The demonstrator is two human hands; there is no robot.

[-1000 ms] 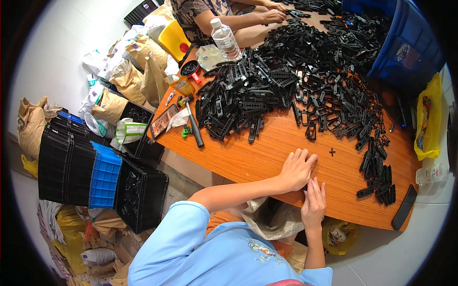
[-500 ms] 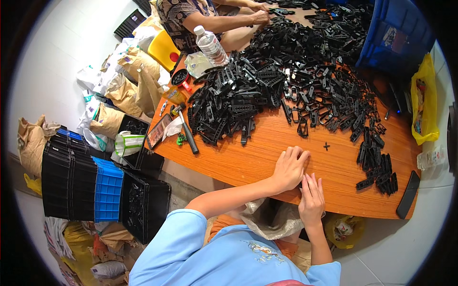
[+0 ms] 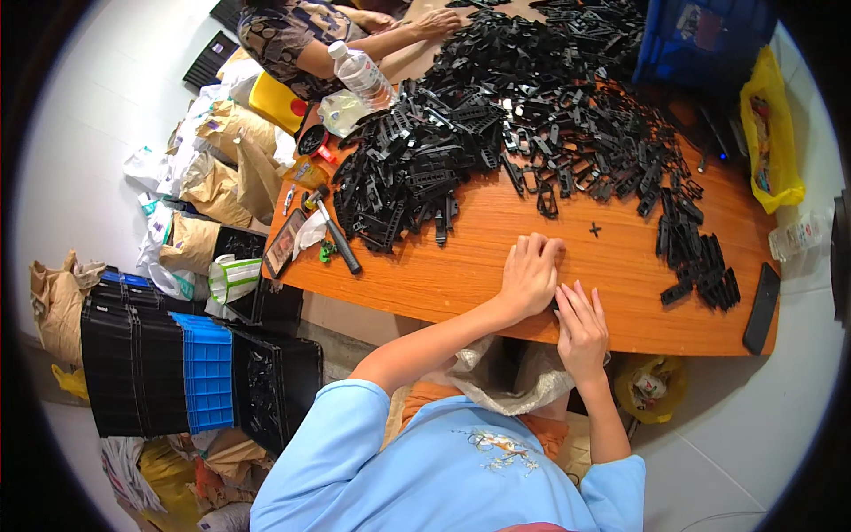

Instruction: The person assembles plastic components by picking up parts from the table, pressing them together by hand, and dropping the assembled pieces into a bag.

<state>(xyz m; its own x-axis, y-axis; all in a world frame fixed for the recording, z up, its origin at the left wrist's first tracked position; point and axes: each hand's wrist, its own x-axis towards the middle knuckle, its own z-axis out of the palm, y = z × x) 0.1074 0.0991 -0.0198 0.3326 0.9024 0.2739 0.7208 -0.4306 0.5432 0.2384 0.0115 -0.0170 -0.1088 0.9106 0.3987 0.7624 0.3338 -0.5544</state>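
Observation:
At the near edge of the wooden table [image 3: 425, 293], my two hands meet. My left hand [image 3: 529, 279] is closed, with its fingers bent over toward the right; its fingertips are partly hidden. A small black plastic part [image 3: 556, 303] shows as a dark sliver between the hands. My right hand [image 3: 582, 328] pinches it, fingers long and held together. Beyond them lies a small black cross-shaped piece [image 3: 596, 230]. A big heap of black plastic parts [image 3: 417, 168] covers the far table, and a smaller cluster [image 3: 705, 275] lies to the right.
A hammer [image 3: 341, 244], phone [image 3: 284, 244] and water bottle [image 3: 362, 75] stand or lie left. A dark flat bar [image 3: 761, 310] rests at the right edge. Below the table, an open woven sack [image 3: 532, 390] sits at my lap. Another person's arm [image 3: 377, 44] reaches in at the far side.
My view has tilted, so the table appears higher. My hands stay together at the table edge with little change of grip. The other person's hands have shifted slightly.

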